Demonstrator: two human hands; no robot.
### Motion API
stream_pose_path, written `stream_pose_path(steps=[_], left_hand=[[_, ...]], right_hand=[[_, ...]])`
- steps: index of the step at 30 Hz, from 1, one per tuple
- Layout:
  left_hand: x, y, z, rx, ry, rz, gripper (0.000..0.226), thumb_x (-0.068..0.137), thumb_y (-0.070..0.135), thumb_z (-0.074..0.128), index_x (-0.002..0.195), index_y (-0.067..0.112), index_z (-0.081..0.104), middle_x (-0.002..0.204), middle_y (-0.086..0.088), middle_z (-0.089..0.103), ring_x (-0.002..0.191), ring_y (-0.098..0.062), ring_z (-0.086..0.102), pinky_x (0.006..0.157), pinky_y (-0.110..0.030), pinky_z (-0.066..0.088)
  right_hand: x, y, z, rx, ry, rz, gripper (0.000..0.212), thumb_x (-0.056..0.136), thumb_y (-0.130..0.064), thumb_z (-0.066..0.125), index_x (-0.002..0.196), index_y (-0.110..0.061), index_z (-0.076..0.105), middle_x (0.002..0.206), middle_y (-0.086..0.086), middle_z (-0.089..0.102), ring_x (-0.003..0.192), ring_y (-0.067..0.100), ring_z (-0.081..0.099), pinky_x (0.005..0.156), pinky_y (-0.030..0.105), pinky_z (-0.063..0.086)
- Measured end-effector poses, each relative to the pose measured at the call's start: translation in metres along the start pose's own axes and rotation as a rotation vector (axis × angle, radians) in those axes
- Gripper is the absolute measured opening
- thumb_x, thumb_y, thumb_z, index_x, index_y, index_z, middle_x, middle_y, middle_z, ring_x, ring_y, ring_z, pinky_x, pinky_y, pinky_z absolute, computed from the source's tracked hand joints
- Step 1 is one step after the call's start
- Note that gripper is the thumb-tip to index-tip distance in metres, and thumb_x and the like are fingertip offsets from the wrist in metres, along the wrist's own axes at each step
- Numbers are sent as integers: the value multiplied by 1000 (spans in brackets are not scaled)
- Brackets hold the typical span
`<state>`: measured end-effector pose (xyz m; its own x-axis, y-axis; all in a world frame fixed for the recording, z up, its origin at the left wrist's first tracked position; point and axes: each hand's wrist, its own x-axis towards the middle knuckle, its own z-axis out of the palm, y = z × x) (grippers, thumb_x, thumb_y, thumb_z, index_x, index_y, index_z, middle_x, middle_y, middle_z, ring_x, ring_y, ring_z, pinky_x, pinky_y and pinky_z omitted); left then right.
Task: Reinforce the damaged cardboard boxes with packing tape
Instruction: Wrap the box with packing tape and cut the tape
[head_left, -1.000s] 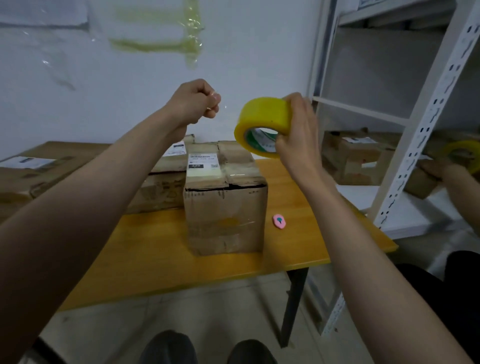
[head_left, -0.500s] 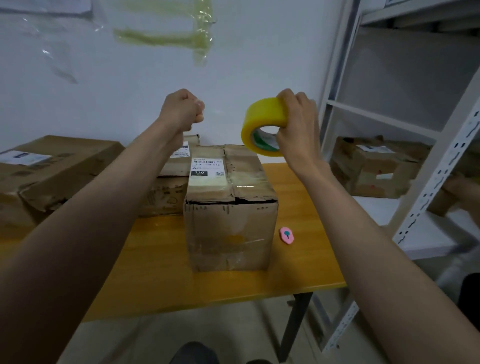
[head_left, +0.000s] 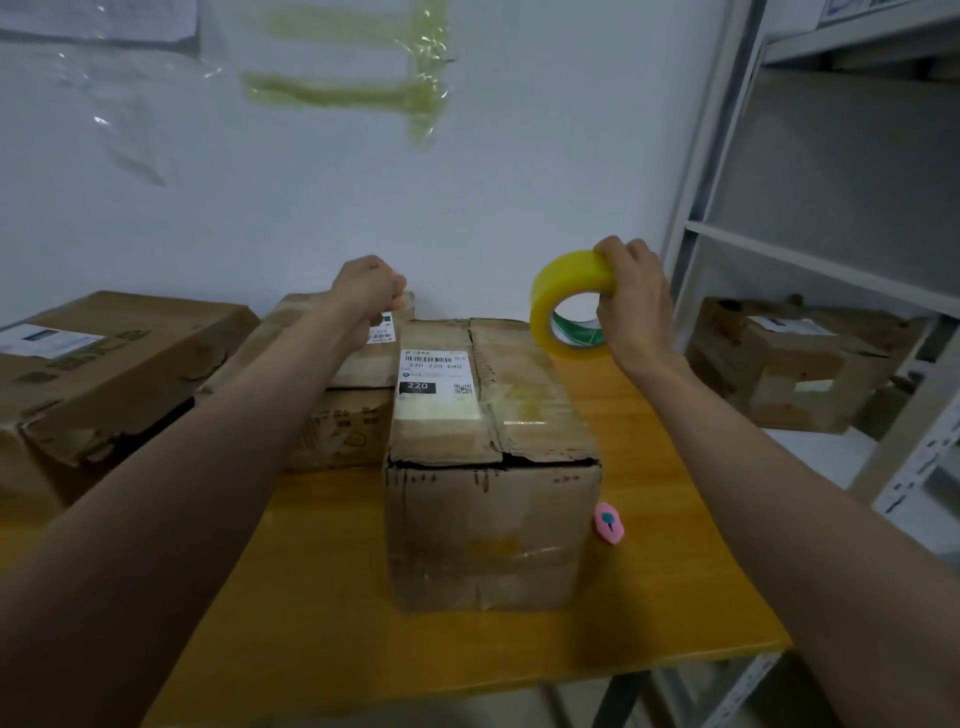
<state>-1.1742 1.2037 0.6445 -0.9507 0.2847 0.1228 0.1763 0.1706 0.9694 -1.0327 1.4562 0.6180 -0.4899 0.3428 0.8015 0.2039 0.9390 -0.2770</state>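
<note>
A worn cardboard box (head_left: 488, 519) with a white shipping label and a torn front top edge stands in the middle of the wooden table (head_left: 322, 597). My right hand (head_left: 634, 306) grips a yellow roll of packing tape (head_left: 566, 280) above the box's far right corner. My left hand (head_left: 366, 288) is a closed fist above the far left of the box, its fingers pinching what looks like the tape's free end. The clear strip between my hands is barely visible.
A pink box cutter (head_left: 609, 522) lies on the table right of the box. Two more dented boxes sit behind, one at the left (head_left: 104, 364) and one at the middle (head_left: 343, 415). A metal shelf (head_left: 727, 156) at the right holds another box (head_left: 795, 364). Tape strips (head_left: 363, 88) stick to the wall.
Both hands have come down toward the box top and moved farther apart, the left hand going left away from the roll.
</note>
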Motion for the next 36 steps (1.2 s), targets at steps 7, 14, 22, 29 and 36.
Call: stream_pose_path(steps=[7,14,22,29,36], left_hand=[[32,-25,-16,116,33,-52,26,99,3,51,77,17,49,71,-5,53,48,-7,48,45,-22,27],[31,-39,-12,105,17,-108,29,102,6,51,78,21,50,73,1,56,43,3,54,48,-20,32],[26,-40,-10,93,-41,-158,28,103,7,48,78,18,48,69,-2,53,45,-5,48,53,-25,25],[21,-51,-12,40,-59,-256,21,103,8,48,85,17,52,67,1,56,31,2,45,50,-23,22],[17,-51,-7,157,-109,-278,23,101,4,50,79,11,53,53,0,56,27,-2,42,32,-15,31]], right_hand=[[18,26,19,-154,-122,-269,66,66,26,58,119,-11,72,98,17,66,90,41,55,71,37,31],[-6,42,37,-108,-125,-214,64,69,25,61,118,-14,73,100,13,69,90,37,54,72,37,34],[-15,48,48,-78,-141,-170,66,69,26,57,118,-15,73,100,11,69,91,35,54,74,34,33],[-27,50,65,-36,-196,-134,68,69,25,57,121,-17,72,104,9,68,94,32,53,74,33,32],[-33,53,72,-35,-212,-91,65,71,24,59,120,-17,72,105,10,68,95,33,54,73,34,33]])
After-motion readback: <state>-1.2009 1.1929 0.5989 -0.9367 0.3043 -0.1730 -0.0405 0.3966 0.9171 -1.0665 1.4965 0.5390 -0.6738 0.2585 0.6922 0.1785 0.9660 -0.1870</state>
